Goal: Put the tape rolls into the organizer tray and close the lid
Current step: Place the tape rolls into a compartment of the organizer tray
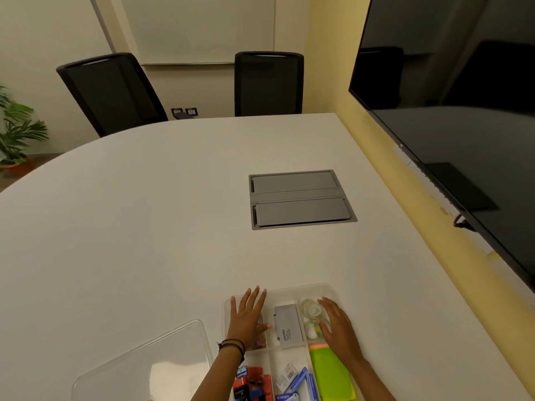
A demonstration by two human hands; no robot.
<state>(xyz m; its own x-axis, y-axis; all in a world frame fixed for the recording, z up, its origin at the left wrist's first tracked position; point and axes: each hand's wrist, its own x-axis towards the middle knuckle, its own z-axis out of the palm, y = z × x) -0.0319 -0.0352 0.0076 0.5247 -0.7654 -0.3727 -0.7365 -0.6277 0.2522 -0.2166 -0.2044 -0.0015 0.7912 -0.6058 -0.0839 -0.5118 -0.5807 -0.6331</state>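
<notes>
A clear organizer tray (301,288) lies at the near edge of the white table. Clear tape rolls (310,309) sit in its far right compartment. My left hand (248,314) rests flat over the tray's far left compartment, fingers spread. My right hand (338,328) hovers flat over the right side, partly covering the tape rolls. Neither hand holds anything. The clear lid (150,363) lies off the tray on the table, to its left.
The tray also holds a grey box (288,325), green sticky notes (330,371), red and blue clips (253,383) and staple boxes (295,380). A grey cable hatch (301,198) sits mid-table. A large dark screen (448,111) hangs at right; two black chairs (267,82) stand behind.
</notes>
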